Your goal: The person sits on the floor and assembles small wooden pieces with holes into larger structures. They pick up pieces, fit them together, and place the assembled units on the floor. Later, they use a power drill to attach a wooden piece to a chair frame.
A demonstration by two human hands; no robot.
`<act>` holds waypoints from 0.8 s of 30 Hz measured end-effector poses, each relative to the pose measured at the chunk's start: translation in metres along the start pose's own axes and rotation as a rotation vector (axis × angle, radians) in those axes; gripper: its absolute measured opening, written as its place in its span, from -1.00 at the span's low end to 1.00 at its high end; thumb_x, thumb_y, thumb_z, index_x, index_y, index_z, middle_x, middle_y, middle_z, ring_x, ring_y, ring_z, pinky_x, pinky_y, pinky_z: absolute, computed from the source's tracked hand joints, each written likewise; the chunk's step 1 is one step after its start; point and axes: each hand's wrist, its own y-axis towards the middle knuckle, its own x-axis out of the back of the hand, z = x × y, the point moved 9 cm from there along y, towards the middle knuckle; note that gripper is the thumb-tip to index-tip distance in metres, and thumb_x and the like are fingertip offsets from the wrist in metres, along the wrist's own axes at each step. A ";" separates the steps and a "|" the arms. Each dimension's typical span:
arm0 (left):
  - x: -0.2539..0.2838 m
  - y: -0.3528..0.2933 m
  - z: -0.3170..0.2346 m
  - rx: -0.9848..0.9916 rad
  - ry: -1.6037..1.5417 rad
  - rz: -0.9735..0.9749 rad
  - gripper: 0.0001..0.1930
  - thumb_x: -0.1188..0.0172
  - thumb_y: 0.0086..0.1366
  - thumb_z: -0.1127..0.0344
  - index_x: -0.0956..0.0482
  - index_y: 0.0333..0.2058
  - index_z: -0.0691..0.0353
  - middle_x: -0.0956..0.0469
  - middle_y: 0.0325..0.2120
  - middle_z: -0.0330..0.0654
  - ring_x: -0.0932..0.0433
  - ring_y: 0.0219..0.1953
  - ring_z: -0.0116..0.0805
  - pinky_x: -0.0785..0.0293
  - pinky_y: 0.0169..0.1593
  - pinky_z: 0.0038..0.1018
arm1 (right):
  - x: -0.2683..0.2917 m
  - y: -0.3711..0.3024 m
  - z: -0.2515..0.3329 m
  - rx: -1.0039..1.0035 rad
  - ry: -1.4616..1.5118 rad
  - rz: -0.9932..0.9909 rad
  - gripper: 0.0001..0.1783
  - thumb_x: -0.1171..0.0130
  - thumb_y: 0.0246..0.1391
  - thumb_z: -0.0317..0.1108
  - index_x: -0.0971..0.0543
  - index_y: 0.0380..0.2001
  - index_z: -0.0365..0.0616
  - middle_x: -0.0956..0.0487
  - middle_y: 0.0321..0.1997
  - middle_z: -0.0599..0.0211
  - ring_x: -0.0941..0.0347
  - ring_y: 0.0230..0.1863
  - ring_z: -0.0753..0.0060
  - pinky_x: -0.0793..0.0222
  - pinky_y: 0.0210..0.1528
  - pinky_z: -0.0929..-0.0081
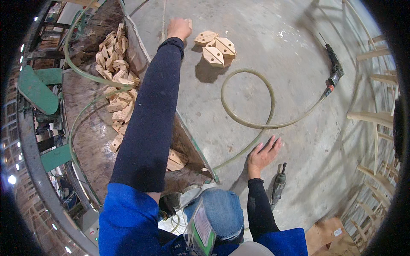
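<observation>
My left arm in a dark sleeve reaches far forward, and my left hand closes on a small light wooden block at the far side of the grey table. Just right of it lies a stack of flat hexagonal wooden blocks. My right hand rests flat on the table with fingers spread, holding nothing. It lies beside a green air hose that loops across the table.
An air drill lies at the hose's far right end. A second air tool lies by my right forearm. A wooden bin on the left holds several wooden blocks. Wooden chair frames stand along the right.
</observation>
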 end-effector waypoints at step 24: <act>0.256 -0.195 0.030 -0.660 -0.685 0.428 -0.48 -0.14 0.32 0.18 -0.35 0.18 0.30 -0.50 0.03 -0.06 -0.50 0.04 -0.28 -0.43 0.09 -0.44 | 0.001 -0.019 0.015 0.164 -0.053 -0.174 -0.43 0.06 0.21 -0.17 -0.28 0.27 -0.10 -0.19 0.35 -0.05 -0.11 0.35 -0.09 -0.09 0.31 0.02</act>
